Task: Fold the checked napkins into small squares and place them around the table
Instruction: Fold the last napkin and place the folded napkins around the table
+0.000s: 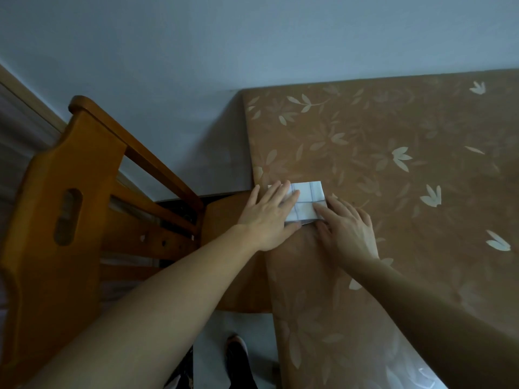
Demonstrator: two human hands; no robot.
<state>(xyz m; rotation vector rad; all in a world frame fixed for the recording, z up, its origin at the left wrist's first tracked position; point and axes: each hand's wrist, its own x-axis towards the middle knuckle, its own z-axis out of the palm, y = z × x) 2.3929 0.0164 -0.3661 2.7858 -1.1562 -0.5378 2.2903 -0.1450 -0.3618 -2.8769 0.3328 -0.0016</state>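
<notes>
A white checked napkin (307,200), folded into a small rectangle, lies flat near the left edge of the table (393,153), which wears a brown cloth with pale flowers. My left hand (268,217) rests flat on the napkin's left part, fingers spread and covering it. My right hand (344,228) lies flat at the napkin's lower right corner, its fingertips pressing on the cloth. Neither hand grips the napkin; both press it down.
A wooden chair (64,209) stands left of the table, its seat (224,220) tucked against the table's edge. A pale wall runs behind both. Below, on the light floor, a foot in a dark shoe (237,357) shows.
</notes>
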